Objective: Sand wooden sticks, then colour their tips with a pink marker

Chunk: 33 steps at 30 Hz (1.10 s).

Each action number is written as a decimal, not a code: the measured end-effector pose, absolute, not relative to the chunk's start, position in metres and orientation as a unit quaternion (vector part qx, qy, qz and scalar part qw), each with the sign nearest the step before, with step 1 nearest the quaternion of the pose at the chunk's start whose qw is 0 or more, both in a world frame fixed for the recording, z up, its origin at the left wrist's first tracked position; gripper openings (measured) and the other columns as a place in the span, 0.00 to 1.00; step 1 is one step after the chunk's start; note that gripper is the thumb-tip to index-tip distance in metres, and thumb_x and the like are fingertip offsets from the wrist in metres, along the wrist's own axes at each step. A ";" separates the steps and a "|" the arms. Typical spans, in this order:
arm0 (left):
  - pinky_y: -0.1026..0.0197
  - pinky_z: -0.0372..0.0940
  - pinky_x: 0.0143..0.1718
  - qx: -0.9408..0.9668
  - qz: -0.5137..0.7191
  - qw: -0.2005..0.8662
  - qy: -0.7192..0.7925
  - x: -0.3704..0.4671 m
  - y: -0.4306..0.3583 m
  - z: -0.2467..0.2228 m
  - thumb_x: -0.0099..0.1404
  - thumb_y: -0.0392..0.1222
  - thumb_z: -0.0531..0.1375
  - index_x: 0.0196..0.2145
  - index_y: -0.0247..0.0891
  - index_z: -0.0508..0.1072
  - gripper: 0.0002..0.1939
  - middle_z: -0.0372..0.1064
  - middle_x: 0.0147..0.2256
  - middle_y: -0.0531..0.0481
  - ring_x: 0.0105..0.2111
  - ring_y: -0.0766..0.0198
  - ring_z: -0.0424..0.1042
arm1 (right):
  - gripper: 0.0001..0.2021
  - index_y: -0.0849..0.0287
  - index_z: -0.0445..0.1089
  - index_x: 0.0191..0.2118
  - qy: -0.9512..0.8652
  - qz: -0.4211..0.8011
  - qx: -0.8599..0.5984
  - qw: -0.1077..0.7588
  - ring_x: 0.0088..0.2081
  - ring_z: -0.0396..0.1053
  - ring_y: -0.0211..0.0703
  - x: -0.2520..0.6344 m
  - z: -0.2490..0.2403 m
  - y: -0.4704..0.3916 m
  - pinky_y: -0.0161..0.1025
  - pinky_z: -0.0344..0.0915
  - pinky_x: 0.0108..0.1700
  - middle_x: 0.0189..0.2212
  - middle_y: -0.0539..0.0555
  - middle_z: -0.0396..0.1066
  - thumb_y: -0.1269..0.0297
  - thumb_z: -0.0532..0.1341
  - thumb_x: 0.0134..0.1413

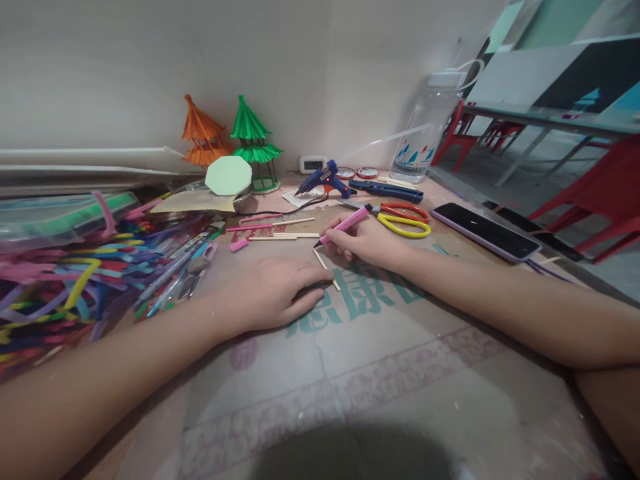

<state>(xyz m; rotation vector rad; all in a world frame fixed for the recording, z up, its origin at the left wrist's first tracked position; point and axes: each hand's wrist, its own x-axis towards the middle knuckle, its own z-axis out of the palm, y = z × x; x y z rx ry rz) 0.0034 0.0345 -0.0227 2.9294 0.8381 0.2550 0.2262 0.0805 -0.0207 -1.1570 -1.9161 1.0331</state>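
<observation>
In the head view my right hand (367, 237) is closed round a pink marker (347, 225), its dark tip pointing down at the upper end of a thin wooden stick (321, 259). My left hand (270, 290) lies low on the printed sheet (300, 393), and its index fingertip presses on the middle of that same stick. The thumb sits a little apart, below the index finger. A pink marker cap (239, 246) rests left of the hands. Behind them lie plain sticks (285, 236) and pink-coloured sticks (250, 227).
Pipe cleaners (75, 287) are heaped at left. Orange (203, 133) and green (255, 143) pagoda models stand behind. A blue glue gun (325, 180), scissors (405, 223), utility knife (387, 190), phone (485, 230) and water bottle (420, 133) lie or stand toward the back and right.
</observation>
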 end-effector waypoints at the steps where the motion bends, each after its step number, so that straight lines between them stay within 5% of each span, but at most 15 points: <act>1: 0.54 0.69 0.47 0.957 0.084 0.041 0.274 0.004 0.035 -0.022 0.76 0.45 0.50 0.56 0.43 0.72 0.17 0.79 0.49 0.49 0.47 0.55 0.77 | 0.06 0.60 0.71 0.36 -0.736 0.393 -0.442 0.329 0.19 0.63 0.31 0.227 -0.022 0.081 0.30 0.58 0.19 0.23 0.48 0.72 0.64 0.61 0.63; 33: 0.54 0.70 0.49 0.954 0.058 0.033 0.292 0.005 0.033 -0.018 0.76 0.46 0.50 0.58 0.45 0.73 0.19 0.79 0.50 0.50 0.48 0.56 0.78 | 0.07 0.61 0.70 0.36 -0.738 0.395 -0.439 0.327 0.16 0.60 0.30 0.227 -0.023 0.083 0.29 0.54 0.17 0.20 0.46 0.69 0.65 0.59 0.65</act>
